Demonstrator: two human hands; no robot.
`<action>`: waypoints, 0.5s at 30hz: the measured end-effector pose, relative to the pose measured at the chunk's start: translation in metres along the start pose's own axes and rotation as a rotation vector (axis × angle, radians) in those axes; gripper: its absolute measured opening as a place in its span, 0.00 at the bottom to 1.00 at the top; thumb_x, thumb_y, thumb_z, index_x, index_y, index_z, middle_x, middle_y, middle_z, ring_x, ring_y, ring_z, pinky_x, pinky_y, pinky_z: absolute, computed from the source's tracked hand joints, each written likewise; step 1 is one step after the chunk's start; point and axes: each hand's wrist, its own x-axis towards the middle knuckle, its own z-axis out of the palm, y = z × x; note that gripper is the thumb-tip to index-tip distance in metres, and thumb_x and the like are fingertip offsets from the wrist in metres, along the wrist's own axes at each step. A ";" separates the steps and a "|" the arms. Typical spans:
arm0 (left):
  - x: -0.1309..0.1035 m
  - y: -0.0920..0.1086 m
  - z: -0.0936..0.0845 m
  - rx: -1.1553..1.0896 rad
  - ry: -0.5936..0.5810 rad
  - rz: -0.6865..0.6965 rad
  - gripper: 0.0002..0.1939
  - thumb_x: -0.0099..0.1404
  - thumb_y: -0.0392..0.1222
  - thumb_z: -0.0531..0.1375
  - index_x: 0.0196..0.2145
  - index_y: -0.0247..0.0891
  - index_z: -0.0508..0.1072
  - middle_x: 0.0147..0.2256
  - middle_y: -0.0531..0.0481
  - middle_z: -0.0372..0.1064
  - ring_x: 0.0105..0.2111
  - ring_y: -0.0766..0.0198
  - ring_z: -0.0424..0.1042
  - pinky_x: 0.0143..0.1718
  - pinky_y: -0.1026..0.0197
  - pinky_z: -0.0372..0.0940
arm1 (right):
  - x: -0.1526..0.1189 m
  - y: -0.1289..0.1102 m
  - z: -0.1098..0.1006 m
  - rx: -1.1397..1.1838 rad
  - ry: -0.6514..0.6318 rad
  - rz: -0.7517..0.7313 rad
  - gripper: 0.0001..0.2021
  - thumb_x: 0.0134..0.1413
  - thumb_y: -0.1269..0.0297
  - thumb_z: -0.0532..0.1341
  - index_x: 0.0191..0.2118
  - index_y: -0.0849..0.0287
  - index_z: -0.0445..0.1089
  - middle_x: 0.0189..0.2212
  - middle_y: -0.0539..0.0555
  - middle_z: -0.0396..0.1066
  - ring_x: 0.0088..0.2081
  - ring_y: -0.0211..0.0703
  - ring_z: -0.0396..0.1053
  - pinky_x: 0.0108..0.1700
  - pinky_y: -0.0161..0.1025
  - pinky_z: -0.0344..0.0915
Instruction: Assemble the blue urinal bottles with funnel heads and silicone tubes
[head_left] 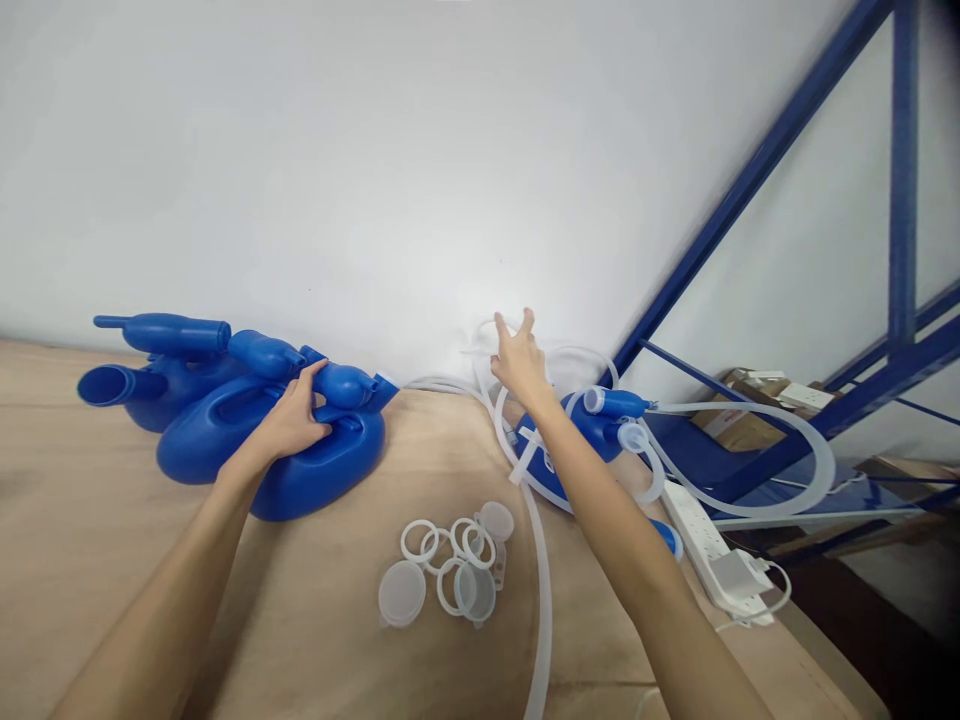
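Note:
On the left stand several blue plastic urinal-like bottles (pixel 322 480) with wide necks, and smaller blue bulb-shaped pieces (pixel 341 383) lie on top of them. My left hand (pixel 296 415) is curled around the handle area of the nearest bottle, close to the bulb pieces; its fingertips are partly hidden. Near the wall, my right hand (pixel 519 360) reaches out with fingers apart and nothing visible in it. Below and around it lie coils of clear tubing (pixel 536 560). Another blue bottle (pixel 536 462) sits partly behind my right forearm.
White rings (pixel 418 541) and translucent caps (pixel 402 593) lie in the middle of the brown-covered table (pixel 337 620). A blue funnel-ended piece (pixel 621 403) with tubing is at the right. Beyond it are a white power strip (pixel 701 535) and a blue metal rack (pixel 757 170).

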 end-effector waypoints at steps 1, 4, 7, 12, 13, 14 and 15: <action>0.000 0.000 0.000 -0.001 -0.003 -0.003 0.58 0.46 0.42 0.62 0.74 0.35 0.48 0.49 0.39 0.68 0.55 0.37 0.70 0.56 0.40 0.69 | 0.001 0.005 -0.005 0.006 -0.031 0.045 0.40 0.65 0.70 0.61 0.78 0.60 0.45 0.74 0.80 0.41 0.61 0.67 0.70 0.56 0.55 0.71; 0.001 -0.001 0.000 -0.004 -0.007 -0.011 0.58 0.46 0.43 0.62 0.74 0.34 0.48 0.46 0.41 0.68 0.54 0.38 0.71 0.54 0.41 0.70 | 0.001 0.019 -0.016 0.046 -0.142 0.128 0.38 0.65 0.66 0.63 0.75 0.69 0.50 0.63 0.79 0.63 0.61 0.69 0.70 0.59 0.57 0.69; 0.001 -0.001 0.000 -0.006 -0.004 -0.018 0.59 0.46 0.43 0.63 0.74 0.34 0.48 0.47 0.41 0.67 0.53 0.39 0.71 0.53 0.41 0.70 | -0.001 0.029 -0.020 0.105 -0.091 0.095 0.30 0.65 0.67 0.61 0.71 0.65 0.60 0.60 0.73 0.68 0.60 0.67 0.71 0.59 0.56 0.69; 0.001 -0.002 0.001 -0.001 0.008 -0.004 0.58 0.46 0.42 0.63 0.74 0.36 0.48 0.48 0.42 0.67 0.53 0.40 0.71 0.54 0.43 0.70 | -0.005 0.030 -0.026 0.221 0.102 -0.008 0.29 0.63 0.72 0.60 0.69 0.62 0.64 0.65 0.69 0.63 0.63 0.64 0.67 0.63 0.53 0.66; 0.001 -0.002 0.002 -0.003 0.010 0.000 0.58 0.46 0.42 0.63 0.74 0.35 0.48 0.49 0.41 0.67 0.54 0.40 0.71 0.54 0.43 0.70 | -0.005 0.028 -0.029 0.233 0.135 -0.030 0.29 0.62 0.73 0.60 0.69 0.62 0.64 0.65 0.68 0.63 0.63 0.63 0.66 0.63 0.53 0.66; 0.001 -0.002 0.002 -0.006 0.011 0.003 0.58 0.47 0.41 0.63 0.74 0.35 0.48 0.50 0.40 0.67 0.54 0.40 0.71 0.54 0.42 0.70 | -0.005 0.027 -0.034 0.235 0.160 -0.045 0.29 0.62 0.73 0.60 0.68 0.61 0.65 0.65 0.68 0.64 0.63 0.63 0.67 0.62 0.53 0.66; 0.000 -0.002 0.002 -0.009 0.012 0.006 0.58 0.47 0.42 0.63 0.74 0.35 0.48 0.51 0.39 0.67 0.54 0.39 0.71 0.54 0.42 0.70 | -0.005 0.025 -0.039 0.225 0.172 -0.048 0.28 0.63 0.71 0.61 0.68 0.60 0.66 0.64 0.67 0.65 0.62 0.63 0.67 0.61 0.53 0.67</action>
